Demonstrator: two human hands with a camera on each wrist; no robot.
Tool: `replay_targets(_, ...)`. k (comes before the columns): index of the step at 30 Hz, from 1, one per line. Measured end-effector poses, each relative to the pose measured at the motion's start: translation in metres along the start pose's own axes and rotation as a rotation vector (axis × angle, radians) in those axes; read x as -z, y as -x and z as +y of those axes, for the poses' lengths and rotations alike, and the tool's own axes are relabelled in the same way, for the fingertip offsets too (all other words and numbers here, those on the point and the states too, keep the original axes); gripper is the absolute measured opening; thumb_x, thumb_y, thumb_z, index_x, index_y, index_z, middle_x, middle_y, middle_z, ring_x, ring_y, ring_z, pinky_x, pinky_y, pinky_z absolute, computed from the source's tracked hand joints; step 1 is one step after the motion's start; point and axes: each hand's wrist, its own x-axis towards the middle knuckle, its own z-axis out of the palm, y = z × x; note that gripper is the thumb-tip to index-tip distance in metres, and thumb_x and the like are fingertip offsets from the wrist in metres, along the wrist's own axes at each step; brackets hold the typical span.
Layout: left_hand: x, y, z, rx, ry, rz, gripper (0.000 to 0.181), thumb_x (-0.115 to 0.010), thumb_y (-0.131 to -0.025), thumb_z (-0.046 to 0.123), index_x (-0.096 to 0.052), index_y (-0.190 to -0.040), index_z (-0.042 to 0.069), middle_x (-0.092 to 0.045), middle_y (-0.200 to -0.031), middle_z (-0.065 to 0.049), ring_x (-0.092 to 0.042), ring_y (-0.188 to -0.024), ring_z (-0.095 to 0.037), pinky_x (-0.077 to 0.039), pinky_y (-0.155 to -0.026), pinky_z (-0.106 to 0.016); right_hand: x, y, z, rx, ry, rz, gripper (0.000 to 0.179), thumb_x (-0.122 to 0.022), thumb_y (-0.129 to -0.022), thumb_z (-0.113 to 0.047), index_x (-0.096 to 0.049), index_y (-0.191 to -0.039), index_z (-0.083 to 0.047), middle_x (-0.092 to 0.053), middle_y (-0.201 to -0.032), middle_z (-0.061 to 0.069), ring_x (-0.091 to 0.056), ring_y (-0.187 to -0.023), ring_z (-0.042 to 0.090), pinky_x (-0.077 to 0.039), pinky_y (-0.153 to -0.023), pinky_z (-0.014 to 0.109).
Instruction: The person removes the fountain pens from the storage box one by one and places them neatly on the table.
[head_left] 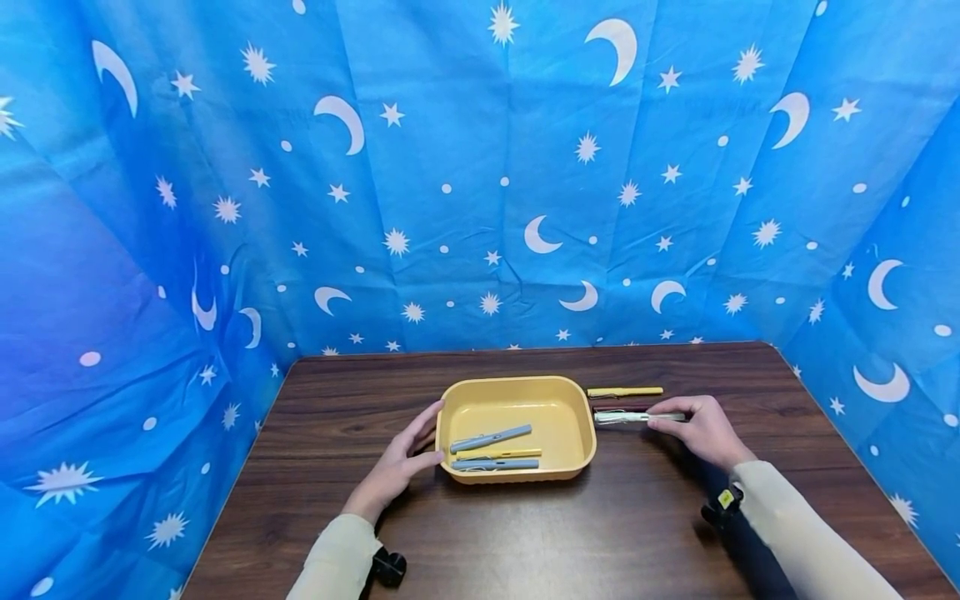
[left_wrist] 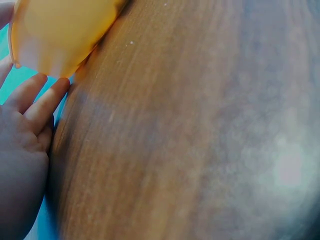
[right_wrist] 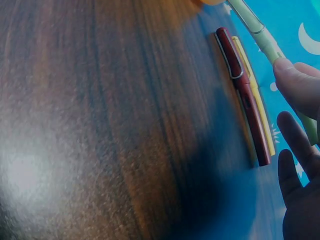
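A yellow tray (head_left: 517,385) stands mid-table with two grey-blue pens and a yellow pen lying in its left half. My left hand (head_left: 397,467) rests against the tray's left end, fingers spread along the wall; in the left wrist view its fingertips touch the tray's side (left_wrist: 65,35). With thumb and fingers my right hand (head_left: 701,433) pinches a pale green pen (head_left: 622,417) near one end, its clip end pointing toward the tray. Beneath, a dark red pen (right_wrist: 245,97) lies on the table beside another yellow pen (right_wrist: 255,95).
The brown wood-grain table (head_left: 525,542) has its far edge against a blue curtain (head_left: 465,208) printed with moons and stars. More of this curtain hangs along both sides. The yellow pen (head_left: 626,391) lies just right of the tray's back corner.
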Motion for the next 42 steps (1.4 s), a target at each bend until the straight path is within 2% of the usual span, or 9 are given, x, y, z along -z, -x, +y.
replay_targets(13,-0.002,0.002,0.004,0.011,0.01,0.0,0.077,-0.068,-0.102,0.015,-0.03,-0.168,0.026,-0.036,-0.169,-0.01,-0.038,-0.152,-0.037,-0.026,-0.122,-0.064,-0.005,0.003,0.004,-0.011,0.068,-0.027,0.011,-0.083,-0.092,-0.024,-0.085,-0.102,-0.02,-0.08,-0.104,0.001,-0.068,-0.094,0.019,-0.055,-0.082,0.027)
replay_targets(20,-0.002,0.002,0.003,-0.009,0.003,-0.006,0.077,-0.067,-0.103,0.013,-0.029,-0.168,0.025,-0.035,-0.169,-0.011,-0.038,-0.152,-0.038,-0.026,-0.122,-0.066,-0.007,0.003,0.007,-0.003,0.079,-0.039,0.009,-0.083,-0.092,-0.024,-0.085,-0.101,-0.021,-0.08,-0.103,0.001,-0.067,-0.091,0.018,-0.054,-0.077,0.026)
replay_targets(24,-0.002,0.002,0.004,-0.009,0.01,-0.01,0.077,-0.067,-0.102,0.013,-0.029,-0.168,0.026,-0.036,-0.169,-0.011,-0.038,-0.152,-0.038,-0.027,-0.122,-0.065,-0.005,0.003,0.007,0.005,0.1,-0.04,0.008,-0.083,-0.093,-0.023,-0.085,-0.101,-0.022,-0.08,-0.104,0.0,-0.069,-0.095,0.019,-0.056,-0.082,0.03)
replay_targets(32,-0.001,0.002,0.003,-0.006,0.002,-0.007,0.077,-0.067,-0.103,0.014,-0.029,-0.168,0.026,-0.036,-0.169,-0.011,-0.039,-0.151,-0.038,-0.026,-0.121,-0.066,-0.005,0.002,0.009,0.081,0.182,-0.016,0.008,-0.083,-0.092,-0.019,-0.086,-0.1,-0.019,-0.079,-0.103,-0.001,-0.07,-0.103,0.027,-0.056,-0.093,0.055)
replay_targets(36,-0.001,0.002,0.002,-0.01,0.005,-0.005,0.077,-0.067,-0.102,0.013,-0.029,-0.168,0.026,-0.036,-0.169,-0.011,-0.039,-0.152,-0.038,-0.026,-0.121,-0.066,-0.006,0.0,0.011,0.148,0.23,-0.004,0.007,-0.085,-0.09,-0.016,-0.086,-0.096,-0.019,-0.079,-0.098,-0.004,-0.069,-0.099,0.027,-0.056,-0.091,0.056)
replay_targets(42,0.0,0.001,0.001,-0.008,0.0,-0.007,0.077,-0.067,-0.102,0.014,-0.029,-0.168,0.027,-0.036,-0.169,-0.01,-0.039,-0.152,-0.037,-0.026,-0.122,-0.066,-0.008,-0.001,0.015,0.217,0.28,0.009,0.011,-0.087,-0.087,-0.011,-0.085,-0.092,-0.02,-0.078,-0.093,-0.009,-0.071,-0.095,0.022,-0.059,-0.086,0.049)
